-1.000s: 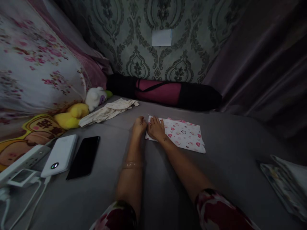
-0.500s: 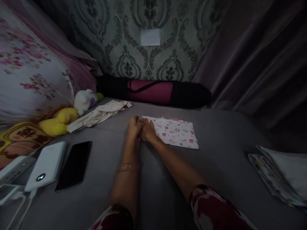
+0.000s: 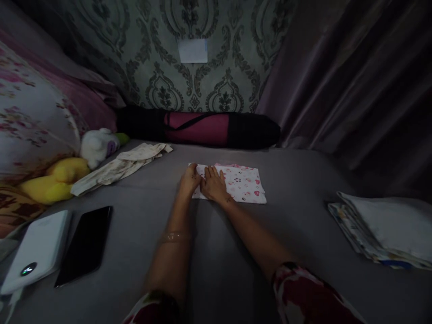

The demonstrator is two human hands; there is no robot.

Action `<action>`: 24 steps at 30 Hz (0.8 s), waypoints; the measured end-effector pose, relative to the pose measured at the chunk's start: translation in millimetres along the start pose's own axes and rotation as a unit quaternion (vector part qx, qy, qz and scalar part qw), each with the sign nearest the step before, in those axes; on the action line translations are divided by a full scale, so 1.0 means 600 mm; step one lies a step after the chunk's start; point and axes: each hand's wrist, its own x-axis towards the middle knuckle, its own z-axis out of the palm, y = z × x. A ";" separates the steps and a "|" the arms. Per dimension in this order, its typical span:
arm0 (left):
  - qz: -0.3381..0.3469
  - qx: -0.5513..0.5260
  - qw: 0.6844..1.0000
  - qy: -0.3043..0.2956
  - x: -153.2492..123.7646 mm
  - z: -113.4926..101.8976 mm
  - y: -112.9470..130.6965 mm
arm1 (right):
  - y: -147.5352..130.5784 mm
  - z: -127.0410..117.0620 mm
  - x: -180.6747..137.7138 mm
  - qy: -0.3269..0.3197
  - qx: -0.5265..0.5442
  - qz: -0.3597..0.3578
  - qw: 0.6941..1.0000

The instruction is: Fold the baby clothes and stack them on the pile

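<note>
A folded white cloth [image 3: 245, 185] with pink hearts and small flowers lies flat on the grey sheet, a pink edge showing along its far side. My right hand [image 3: 214, 184] rests palm down on its left half, fingers stretched out. At the cloth's left end is my left hand [image 3: 190, 181], its fingers curled in at the edge and partly hidden; it seems to grip the fabric there. The two hands are close together, nearly touching.
A crumpled pale cloth [image 3: 123, 166] lies left of the hands, near plush toys [image 3: 56, 180]. Closer in are a black phone [image 3: 85, 245] and a white power bank [image 3: 38, 252]. Folded fabrics [image 3: 381, 229] sit at right. A black and maroon long bag [image 3: 197, 129] lies along the wall.
My right hand has slid right, from near the cloth's left edge onto its left half. The view has turned slightly right, so the surroundings sit further left.
</note>
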 end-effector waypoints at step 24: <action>0.105 0.052 0.993 -0.035 -0.020 0.021 0.018 | 0.117 -0.071 -0.034 -0.038 -0.007 0.051 0.998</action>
